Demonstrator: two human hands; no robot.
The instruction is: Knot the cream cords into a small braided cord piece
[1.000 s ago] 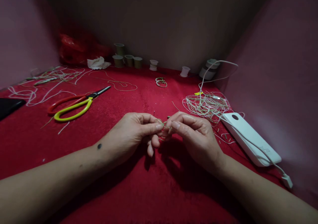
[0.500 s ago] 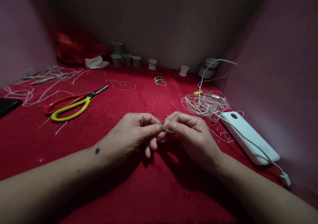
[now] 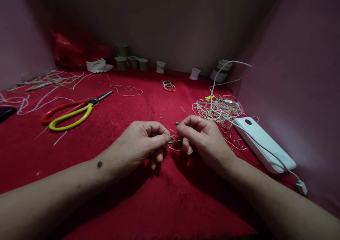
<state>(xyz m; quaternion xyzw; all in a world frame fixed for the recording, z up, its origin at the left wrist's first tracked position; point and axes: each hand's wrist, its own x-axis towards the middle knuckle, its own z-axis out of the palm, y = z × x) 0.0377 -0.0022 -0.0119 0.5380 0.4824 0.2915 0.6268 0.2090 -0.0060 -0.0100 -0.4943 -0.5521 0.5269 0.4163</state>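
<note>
My left hand pinches a thin green cord between thumb and forefinger. Loops of the cord hang in the gap between my hands. Across from it, my right hand is closed in a pinch, with cord passing around its lower fingers. A small dark piece shows at the right fingertips; its kind is too small to make out. Beyond the left fingers a thin pin stands upright. Both hands are just above the red cloth.
Scissors with red and yellow handles lie left. On the right are a tangle of cords and a white power bank with a cable. Cord spools, a small cord ring and a red bag are farther back.
The fingertips have drawn apart, and cord loops now show between them. The straight green cord end at the right fingers is no longer visible there. The whole view has shifted slightly.
</note>
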